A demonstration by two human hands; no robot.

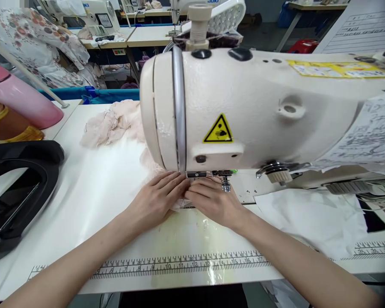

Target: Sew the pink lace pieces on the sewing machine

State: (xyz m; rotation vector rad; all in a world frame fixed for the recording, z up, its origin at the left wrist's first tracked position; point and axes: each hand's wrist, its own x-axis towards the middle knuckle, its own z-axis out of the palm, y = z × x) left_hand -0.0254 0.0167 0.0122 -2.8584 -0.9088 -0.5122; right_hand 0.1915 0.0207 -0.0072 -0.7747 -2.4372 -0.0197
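Note:
A cream sewing machine (253,107) stands over the table, its needle area low at the centre and partly hidden behind my fingers. Sheer pale pink fabric (115,122) lies bunched on the left and runs toward that area. My left hand (158,194) rests on the fabric's near end, fingers together and pointing at the presser foot. Close against it, my right hand (213,199) has its fingers curled in, pressing the fabric at the needle area. A small edge of fabric shows under the hands; the fingertips' exact grip is hidden.
A printed ruler (179,263) runs along the table's front edge. White cloth (314,218) lies at right, near a dark phone (372,216). On the left are a black stand-like object (48,167), a pink bottle (28,98) and an amber jar (13,122). Other sewing machines (96,17) stand behind.

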